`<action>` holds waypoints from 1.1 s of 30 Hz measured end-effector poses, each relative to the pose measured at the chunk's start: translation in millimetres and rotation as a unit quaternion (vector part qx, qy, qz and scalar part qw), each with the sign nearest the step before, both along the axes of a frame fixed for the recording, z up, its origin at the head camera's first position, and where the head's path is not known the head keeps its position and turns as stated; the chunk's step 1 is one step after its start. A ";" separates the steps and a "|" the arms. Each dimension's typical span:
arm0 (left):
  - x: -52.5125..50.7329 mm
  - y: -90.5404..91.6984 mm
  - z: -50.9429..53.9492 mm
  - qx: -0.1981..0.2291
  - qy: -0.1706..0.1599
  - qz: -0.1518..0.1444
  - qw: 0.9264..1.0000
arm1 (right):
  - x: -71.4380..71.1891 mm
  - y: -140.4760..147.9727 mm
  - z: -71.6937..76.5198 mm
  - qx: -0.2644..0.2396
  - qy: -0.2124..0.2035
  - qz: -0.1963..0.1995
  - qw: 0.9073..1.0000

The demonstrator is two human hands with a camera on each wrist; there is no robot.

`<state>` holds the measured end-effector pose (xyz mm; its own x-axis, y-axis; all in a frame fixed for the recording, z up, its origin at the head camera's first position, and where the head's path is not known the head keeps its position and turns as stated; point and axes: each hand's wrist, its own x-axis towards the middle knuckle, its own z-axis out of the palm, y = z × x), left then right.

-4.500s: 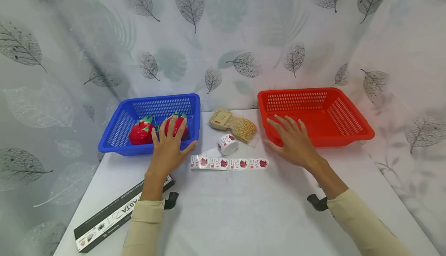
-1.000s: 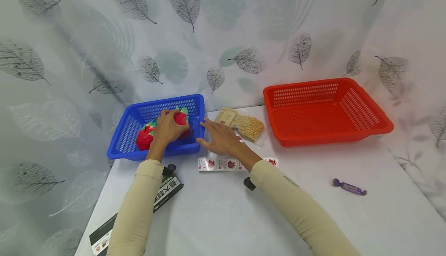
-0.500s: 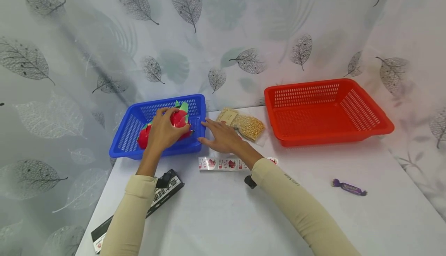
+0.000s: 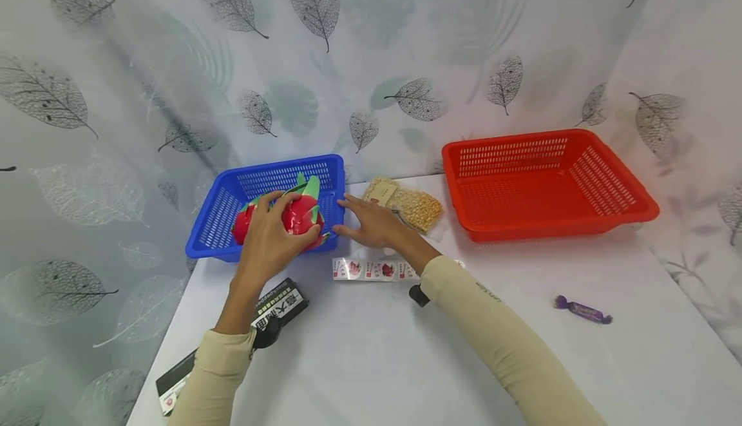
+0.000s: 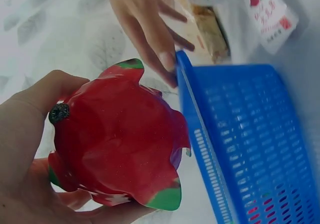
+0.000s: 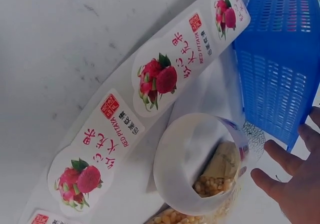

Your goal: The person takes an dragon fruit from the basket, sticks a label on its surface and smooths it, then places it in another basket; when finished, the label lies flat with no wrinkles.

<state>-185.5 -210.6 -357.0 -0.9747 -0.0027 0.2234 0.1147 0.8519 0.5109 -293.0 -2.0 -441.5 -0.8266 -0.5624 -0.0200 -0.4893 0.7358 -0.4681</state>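
My left hand (image 4: 269, 239) grips a red dragon fruit (image 4: 300, 215) with green leaf tips and holds it up at the front of the blue basket (image 4: 219, 216). Close up in the left wrist view, the dragon fruit (image 5: 117, 134) sits between thumb and fingers, beside the basket wall. Another dragon fruit (image 4: 240, 225) lies in the basket, partly hidden behind that hand. My right hand (image 4: 373, 223) has its fingers stretched out to the basket's right rim; in the left wrist view its fingertips (image 5: 167, 59) seem to touch that rim.
A strip of dragon fruit stickers (image 6: 157, 79) and its roll (image 6: 167, 174) lie near the right hand. Behind is a bag of corn kernels (image 4: 420, 210). A red basket (image 4: 522, 200), a purple-wrapped candy (image 4: 582, 310) and a black pasta box (image 4: 281, 303) are also on the table.
My left hand has taken hold of the right-hand dragon fruit and raised it toward me. Earlier my right hand moved from the red basket to the blue basket's rim, uncovering the candy.
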 end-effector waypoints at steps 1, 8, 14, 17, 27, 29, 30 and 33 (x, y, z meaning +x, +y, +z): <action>5.0 1.5 -1.4 0.000 0.000 -0.001 1.000 | -0.7 0.3 0.2 -0.001 -0.004 0.002 1.000; 44.4 14.3 -14.1 -0.001 -0.006 -0.017 1.000 | -4.7 0.6 2.9 0.000 -0.019 0.018 1.000; 69.9 32.2 -20.5 0.006 -0.006 -0.037 0.999 | -6.4 8.0 11.7 -0.011 -0.027 0.037 0.999; 78.2 41.9 -25.2 0.008 -0.008 -0.047 0.999 | -7.6 12.0 14.6 -0.011 -0.031 0.043 0.999; 86.4 63.1 -57.3 0.002 -0.031 -0.059 0.998 | -13.2 16.4 12.5 -0.018 -0.033 0.063 0.997; 86.3 66.4 -63.5 -0.005 -0.032 -0.057 0.998 | -12.1 16.4 12.4 -0.015 -0.033 0.060 0.998; 86.2 68.0 -66.5 -0.009 -0.032 -0.057 0.998 | -11.3 16.3 12.6 -0.014 -0.034 0.058 0.998; 85.4 72.8 -73.0 -0.022 -0.032 -0.062 0.997 | -9.3 15.8 12.4 -0.011 -0.035 0.049 0.998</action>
